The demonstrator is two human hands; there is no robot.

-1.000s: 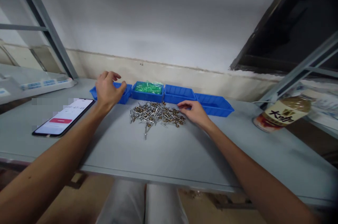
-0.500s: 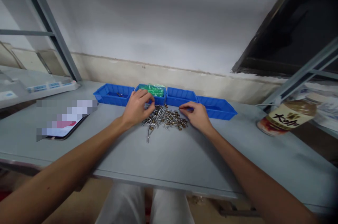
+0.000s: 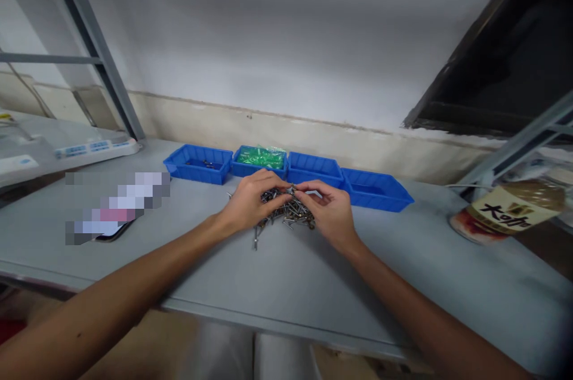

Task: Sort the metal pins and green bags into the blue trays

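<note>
My left hand (image 3: 251, 201) and my right hand (image 3: 332, 212) meet fingertip to fingertip over a pile of metal screws (image 3: 293, 212). Thumbs and forefingers of both are closed in a pinch on a small metal screw (image 3: 292, 189), mostly hidden by the fingertips. Silver shanks and brass-coloured ends show in the pile, and my left hand covers part of it. One screw (image 3: 255, 241) lies at the pile's near edge.
Behind the pile stands a row of blue bins: one (image 3: 197, 175) with a few small parts, one with green plastic packets (image 3: 262, 157), and two (image 3: 313, 177) (image 3: 378, 201) further right. A phone (image 3: 117, 231) and power strip (image 3: 96, 150) lie left; a bottle (image 3: 508, 213) is right.
My right hand has moved left and my left hand right, so their fingertips now meet above the pile. The view has shifted slightly.
</note>
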